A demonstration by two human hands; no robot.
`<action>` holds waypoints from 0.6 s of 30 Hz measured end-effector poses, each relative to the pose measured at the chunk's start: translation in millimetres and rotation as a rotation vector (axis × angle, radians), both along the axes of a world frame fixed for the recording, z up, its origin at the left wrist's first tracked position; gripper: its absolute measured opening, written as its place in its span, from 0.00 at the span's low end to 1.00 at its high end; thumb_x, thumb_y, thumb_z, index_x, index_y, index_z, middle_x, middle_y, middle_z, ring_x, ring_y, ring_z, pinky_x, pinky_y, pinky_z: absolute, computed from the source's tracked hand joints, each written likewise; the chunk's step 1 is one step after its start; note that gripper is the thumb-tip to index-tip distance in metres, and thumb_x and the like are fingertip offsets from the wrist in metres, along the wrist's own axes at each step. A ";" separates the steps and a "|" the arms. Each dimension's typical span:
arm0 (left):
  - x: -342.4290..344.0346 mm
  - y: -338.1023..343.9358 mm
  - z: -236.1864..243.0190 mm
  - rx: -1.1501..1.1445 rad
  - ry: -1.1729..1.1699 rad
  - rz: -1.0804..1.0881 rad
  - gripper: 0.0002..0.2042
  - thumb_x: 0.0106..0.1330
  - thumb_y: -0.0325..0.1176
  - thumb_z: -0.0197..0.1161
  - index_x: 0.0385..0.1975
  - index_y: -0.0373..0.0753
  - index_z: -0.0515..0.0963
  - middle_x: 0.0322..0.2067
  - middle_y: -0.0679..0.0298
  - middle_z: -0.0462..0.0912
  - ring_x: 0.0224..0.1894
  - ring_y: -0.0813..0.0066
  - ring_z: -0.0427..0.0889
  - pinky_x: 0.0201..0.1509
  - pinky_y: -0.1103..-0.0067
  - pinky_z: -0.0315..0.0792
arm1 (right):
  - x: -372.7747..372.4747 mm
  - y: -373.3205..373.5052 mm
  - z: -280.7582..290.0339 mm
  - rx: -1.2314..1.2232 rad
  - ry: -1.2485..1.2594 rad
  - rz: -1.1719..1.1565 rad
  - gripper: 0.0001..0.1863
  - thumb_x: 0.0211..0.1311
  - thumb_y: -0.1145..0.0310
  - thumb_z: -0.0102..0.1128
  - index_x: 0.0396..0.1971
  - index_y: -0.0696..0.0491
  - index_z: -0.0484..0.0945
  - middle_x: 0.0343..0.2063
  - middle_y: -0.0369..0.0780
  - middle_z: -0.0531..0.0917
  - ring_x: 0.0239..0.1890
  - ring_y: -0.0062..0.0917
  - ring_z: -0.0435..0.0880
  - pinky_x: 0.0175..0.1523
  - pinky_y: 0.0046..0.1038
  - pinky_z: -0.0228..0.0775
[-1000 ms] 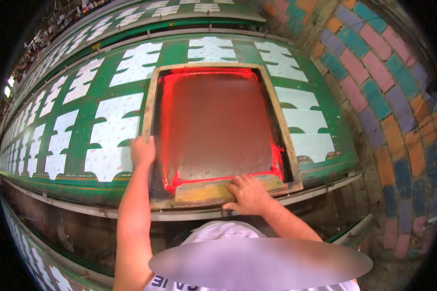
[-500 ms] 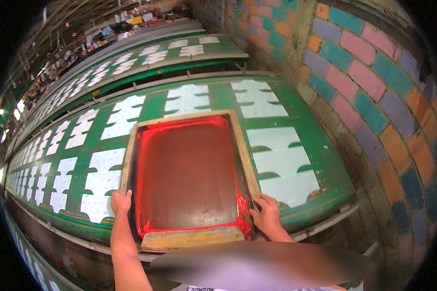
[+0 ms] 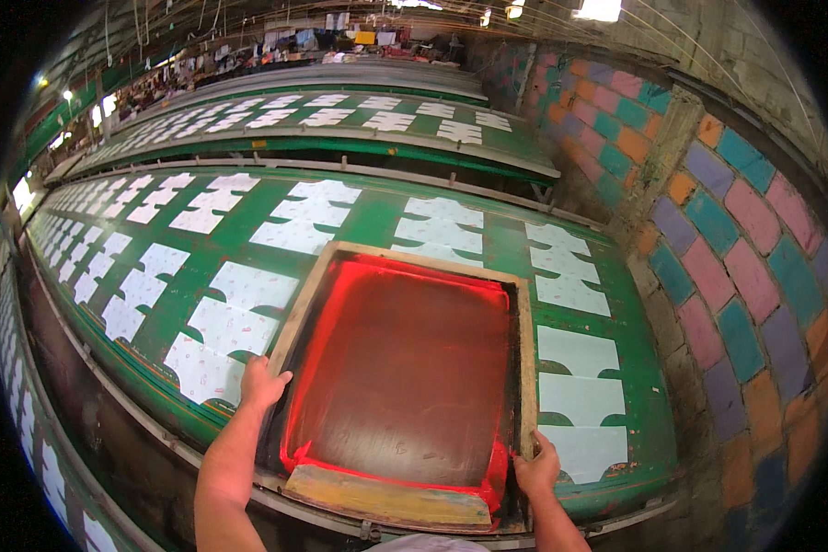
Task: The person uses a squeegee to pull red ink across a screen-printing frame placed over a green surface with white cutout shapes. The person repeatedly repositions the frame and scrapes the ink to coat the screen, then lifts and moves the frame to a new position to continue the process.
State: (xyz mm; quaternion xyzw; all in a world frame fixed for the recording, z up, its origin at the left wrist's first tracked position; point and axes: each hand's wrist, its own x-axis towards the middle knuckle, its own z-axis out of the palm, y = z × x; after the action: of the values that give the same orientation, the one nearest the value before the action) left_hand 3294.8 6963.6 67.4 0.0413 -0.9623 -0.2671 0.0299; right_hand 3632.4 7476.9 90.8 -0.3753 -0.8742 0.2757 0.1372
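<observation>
A screen printing frame with wooden sides and a dark mesh lies in front of me over the green table. Bright red ink lines the mesh edges. Along its near end rests a yellowish wooden bar, apparently a squeegee, with ink along its far side. My left hand is closed on the frame's left side. At the lower right side my right hand grips the wood, fingers partly hidden. White fabric pieces with small prints lie left of the frame, and plain pale pieces lie right of it.
Rows of cut fabric pieces run far along the table to the left. A second green table with more pieces stands beyond. A painted block wall borders the right side. Below left, another table carries pieces.
My view has swung left and up, so the scene sits farther right and lower. The frame stays at about the same place among the fabric pieces, with both hands still on its sides.
</observation>
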 end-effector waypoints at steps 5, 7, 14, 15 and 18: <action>-9.9 -7.6 -13.1 0.044 -0.047 0.058 0.37 0.57 0.45 0.86 0.61 0.24 0.82 0.61 0.41 0.85 0.65 0.41 0.84 0.72 0.58 0.77 | -1.0 -1.6 23.5 0.057 0.108 0.055 0.36 0.51 0.71 0.86 0.64 0.56 0.86 0.54 0.51 0.91 0.56 0.46 0.92 0.64 0.44 0.84; -22.0 -10.5 -10.3 0.018 -0.114 0.026 0.35 0.56 0.44 0.87 0.58 0.25 0.84 0.59 0.41 0.87 0.63 0.40 0.85 0.70 0.57 0.78 | 0.6 4.4 40.6 0.086 0.142 0.100 0.33 0.53 0.69 0.84 0.62 0.55 0.87 0.51 0.51 0.90 0.55 0.48 0.90 0.63 0.46 0.83; -9.8 41.7 -2.1 0.355 -0.046 -0.016 0.15 0.56 0.27 0.84 0.38 0.32 0.84 0.37 0.56 0.90 0.40 0.63 0.88 0.51 0.65 0.80 | 16.7 75.6 65.1 0.100 0.122 0.084 0.33 0.53 0.69 0.81 0.63 0.52 0.87 0.50 0.51 0.90 0.57 0.50 0.89 0.64 0.45 0.82; -0.2 59.8 0.4 0.380 -0.036 -0.004 0.14 0.56 0.25 0.83 0.37 0.33 0.83 0.36 0.58 0.90 0.39 0.64 0.88 0.50 0.66 0.80 | 22.2 89.6 61.7 0.108 0.124 0.085 0.33 0.53 0.70 0.81 0.63 0.51 0.87 0.49 0.51 0.90 0.57 0.51 0.88 0.64 0.46 0.82; 28.6 121.1 10.2 0.424 -0.019 -0.036 0.13 0.57 0.25 0.83 0.37 0.33 0.83 0.34 0.58 0.89 0.38 0.64 0.88 0.50 0.66 0.80 | 44.7 142.4 52.2 0.085 0.155 0.031 0.34 0.52 0.71 0.81 0.64 0.51 0.87 0.53 0.51 0.90 0.59 0.50 0.88 0.65 0.45 0.82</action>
State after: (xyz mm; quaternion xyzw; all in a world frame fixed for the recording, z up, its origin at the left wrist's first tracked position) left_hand 3323.3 7084.7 77.6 0.0320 -0.8854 -0.4636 0.0065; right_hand 3677.1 7619.3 143.0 -0.3332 -0.8775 0.2688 0.2160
